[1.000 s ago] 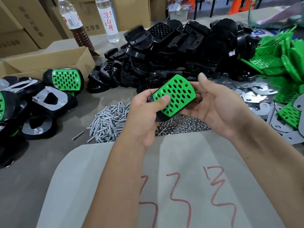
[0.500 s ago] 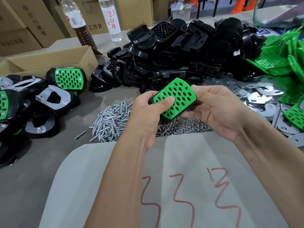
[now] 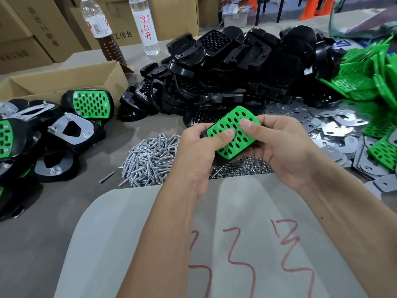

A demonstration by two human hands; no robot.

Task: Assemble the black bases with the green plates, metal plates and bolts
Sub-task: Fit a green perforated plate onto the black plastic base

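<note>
the left hand (image 3: 199, 147) and right hand (image 3: 281, 145) both clamp one green plate (image 3: 233, 132) onto a black base (image 3: 223, 160) held mid-air at 12 o'clock from the white sheet (image 3: 150, 233), thumbs pressing its face. uneven thumb pressure could seat it crooked, or it could drop into the bolts (image 3: 148, 155) at 9 o'clock.

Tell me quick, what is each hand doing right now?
Left hand: holding the green plate on its black base, thumb pressing the plate.
Right hand: holding the same piece, thumb on the plate.
</note>
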